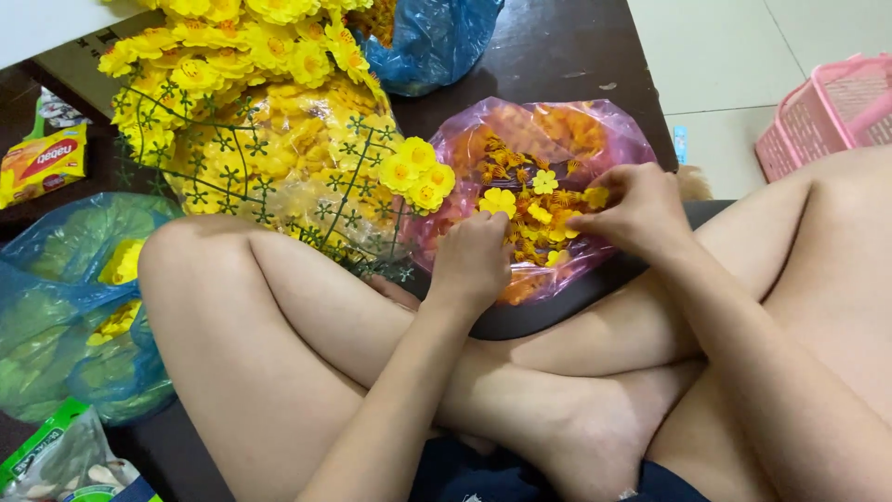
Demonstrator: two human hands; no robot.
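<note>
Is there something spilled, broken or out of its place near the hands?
Nothing stands out. Both hands, left and right, pick in the pink bag of yellow flowers, and the loose flowers stay inside it. The flower stems lie beside it in a pile.

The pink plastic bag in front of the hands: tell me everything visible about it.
The pink translucent plastic bag lies open on the dark surface, its thin film crinkled and glossy. Inside sits a heap of small orange and yellow artificial flower pieces. The left hand rests at its near edge by a yellow blossom, and the right hand reaches in from the right, pinching a yellow piece. A green wire stem with yellow flowers overlaps its left side.
</note>
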